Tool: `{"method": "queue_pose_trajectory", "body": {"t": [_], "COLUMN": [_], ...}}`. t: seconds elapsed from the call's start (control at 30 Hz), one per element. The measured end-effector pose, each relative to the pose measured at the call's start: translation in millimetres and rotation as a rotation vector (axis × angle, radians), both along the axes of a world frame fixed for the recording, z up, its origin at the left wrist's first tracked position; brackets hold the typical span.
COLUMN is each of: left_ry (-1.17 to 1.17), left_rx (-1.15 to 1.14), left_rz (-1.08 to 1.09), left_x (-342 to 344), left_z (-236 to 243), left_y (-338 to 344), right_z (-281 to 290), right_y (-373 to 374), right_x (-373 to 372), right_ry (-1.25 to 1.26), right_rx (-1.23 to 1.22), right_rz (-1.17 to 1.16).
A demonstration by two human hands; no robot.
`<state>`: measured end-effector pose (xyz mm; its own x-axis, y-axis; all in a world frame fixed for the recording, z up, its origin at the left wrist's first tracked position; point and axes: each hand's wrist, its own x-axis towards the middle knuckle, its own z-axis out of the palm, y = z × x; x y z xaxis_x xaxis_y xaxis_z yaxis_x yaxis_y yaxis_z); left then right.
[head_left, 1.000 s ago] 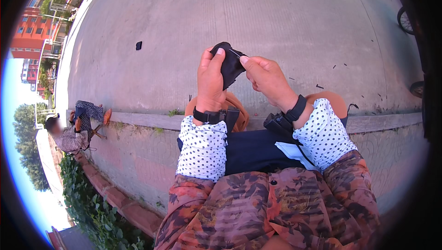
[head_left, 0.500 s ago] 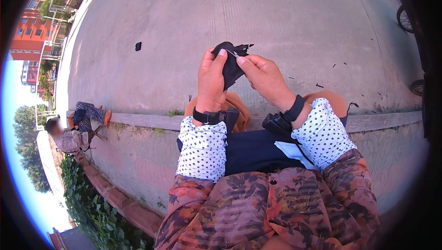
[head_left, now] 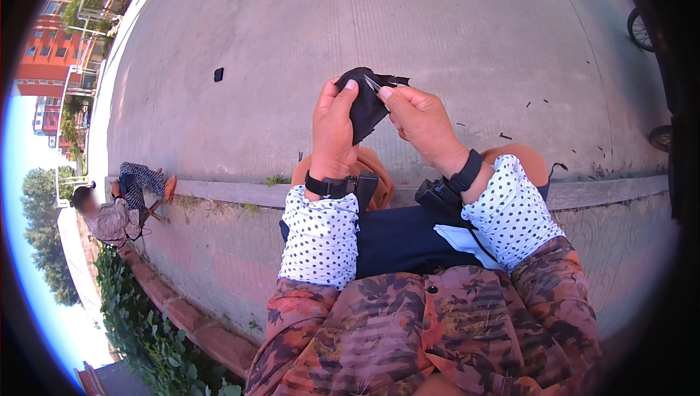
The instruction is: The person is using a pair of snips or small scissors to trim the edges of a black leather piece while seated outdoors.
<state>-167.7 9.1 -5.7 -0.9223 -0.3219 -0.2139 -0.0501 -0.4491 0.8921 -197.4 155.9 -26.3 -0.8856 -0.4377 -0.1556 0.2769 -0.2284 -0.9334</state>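
Observation:
A piece of black cloth (head_left: 367,108) with ragged edges is pinched in my left hand (head_left: 335,125), thumb on top near its upper left edge. In my closed right hand (head_left: 423,117) is a small silver tool with two thin points (head_left: 372,84); its handle is hidden by the fingers. Its slightly parted points lie against the cloth, just right of my left thumb. Whether the points grip the cloth cannot be made out. Both hands are raised in front of my knees.
Dark scraps (head_left: 505,136) lie scattered on the concrete to the right. A small black object (head_left: 219,74) rests on the ground at the left. Another person (head_left: 120,206) sits low at the far left by the kerb (head_left: 226,189). Wheels (head_left: 641,30) show at the right edge.
The tool's points have shifted and now show spread apart more clearly on the cloth. My right hand has moved slightly to the right. The cloth's upper corner has stretched out rightward a little.

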Motion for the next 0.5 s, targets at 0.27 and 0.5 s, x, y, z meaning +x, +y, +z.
{"method": "queue_pose_trajectory", "body": {"t": [0.27, 0.5], "left_ry": [0.018, -0.021], "left_rx": [0.007, -0.04], "left_rz": [0.007, -0.033], "left_x": [1.6, 2.3], "left_z": [0.3, 1.1], "left_y": [-1.2, -2.1], "right_z": [0.1, 0.2], "right_y": [-0.1, -2.1], "right_x": [-0.5, -0.8], "right_ry": [-0.012, -0.011], "right_rx": [0.003, 0.004], "right_rz": [0.033, 0.026]}}
